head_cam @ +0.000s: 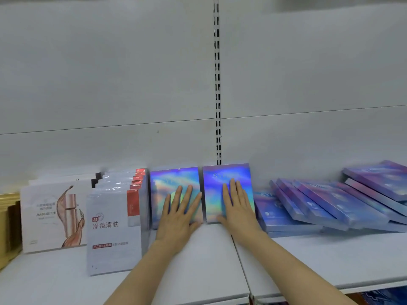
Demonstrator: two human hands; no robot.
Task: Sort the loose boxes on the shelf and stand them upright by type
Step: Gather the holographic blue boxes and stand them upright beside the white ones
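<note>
Left hand [179, 213] spread flat, palm pressed on the face of the left holographic box [174, 183]; right hand [236, 205] likewise flat on the right holographic box [226, 179]. Nothing pinched. Both boxes upright, side by side, directly below the slotted upright [217, 84] and just to its left, apparently pushed back toward the shelf wall to square them. Left of the upright: white sachet packs [112, 227] standing in rows, already grouped. Right of the upright: fallen purple boxes [326, 203], overlapping, slanted or flat, not yet stood. Judged partly done; pile likely next.
</note>
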